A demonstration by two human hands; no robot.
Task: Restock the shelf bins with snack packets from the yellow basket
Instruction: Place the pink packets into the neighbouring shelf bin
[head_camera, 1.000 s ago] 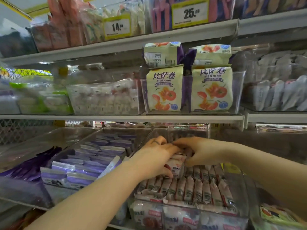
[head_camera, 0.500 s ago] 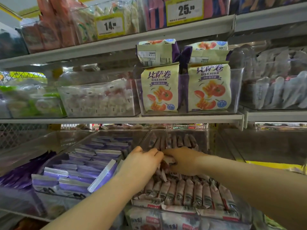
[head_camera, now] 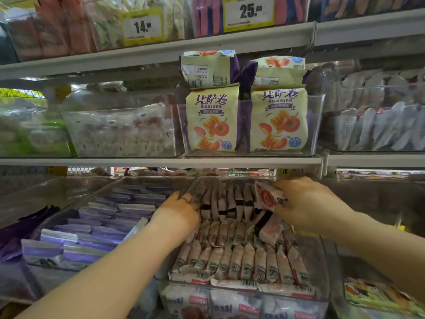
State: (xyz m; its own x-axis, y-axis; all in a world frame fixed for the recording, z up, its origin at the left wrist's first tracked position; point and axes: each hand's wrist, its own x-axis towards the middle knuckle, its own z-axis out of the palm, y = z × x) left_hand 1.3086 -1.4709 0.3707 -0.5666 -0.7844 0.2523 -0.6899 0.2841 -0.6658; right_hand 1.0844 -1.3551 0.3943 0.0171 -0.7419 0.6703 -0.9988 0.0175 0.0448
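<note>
A clear shelf bin [head_camera: 322, 261] on the lower shelf holds several rows of small pink-and-white snack packets [head_camera: 239, 261] standing on edge. My left hand [head_camera: 178, 212] lies on the left side of the back rows, its fingers against the packets there. My right hand [head_camera: 308, 203] is at the bin's back right and pinches one pink-and-white snack packet [head_camera: 268, 196] with a red round mark, held just above the rows. A loose packet [head_camera: 271, 231] lies tilted below it. The yellow basket is out of view.
A bin of purple packets [head_camera: 103, 222] sits left of the pink bin. On the shelf above, a clear bin [head_camera: 316, 125] holds cream pizza-roll bags [head_camera: 212, 118]. The shelf edge [head_camera: 161, 161] overhangs the lower bins. An empty-looking clear bin [head_camera: 379, 203] stands to the right.
My hands have parted: the right one moved right and up with a packet in its fingers, the left one stayed on the left rows. The camera has moved closer.
</note>
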